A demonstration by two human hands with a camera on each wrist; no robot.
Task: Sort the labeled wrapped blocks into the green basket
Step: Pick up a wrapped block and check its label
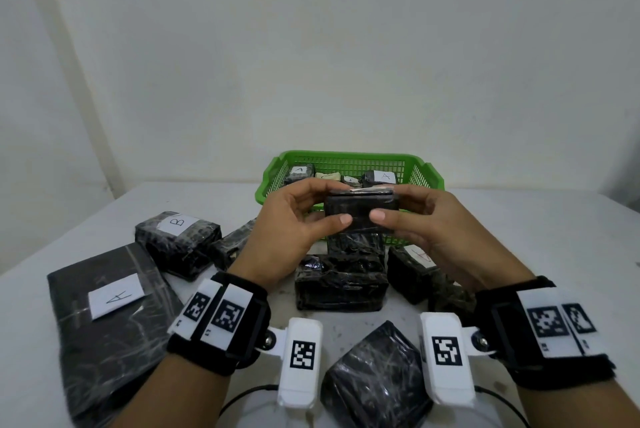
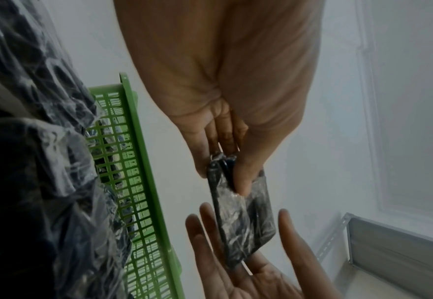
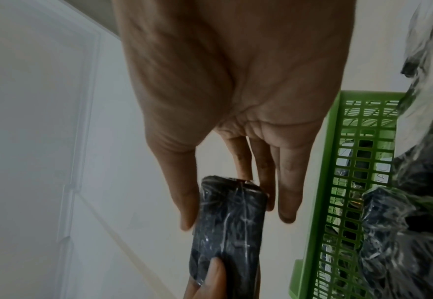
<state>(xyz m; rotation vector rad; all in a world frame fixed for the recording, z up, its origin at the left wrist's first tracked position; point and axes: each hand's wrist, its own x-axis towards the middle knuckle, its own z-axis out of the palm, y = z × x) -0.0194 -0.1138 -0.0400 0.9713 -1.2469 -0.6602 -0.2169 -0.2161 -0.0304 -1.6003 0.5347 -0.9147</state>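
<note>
1. Fingers and thumbs of both hands pinch one small wrapped block [image 1: 360,211] from its two ends: the left hand [image 1: 287,237] takes the left end, the right hand [image 1: 446,237] the right. A hold by the ends leaves the broad faces bare, probably so a label can be looked for.
2. Held in the air, the block sits in front of the green basket [image 1: 429,173], just above the blocks on the table [image 1: 536,237]. A strip of pale paper shows along its top edge; no letter can be read on it.
3. Several blocks marked A lie in the basket, so sorting is under way.
4. Left on the table are a block marked B [image 1: 178,242], a flat package marked A [image 1: 104,316] and other wrapped blocks, some with no label showing.
</note>
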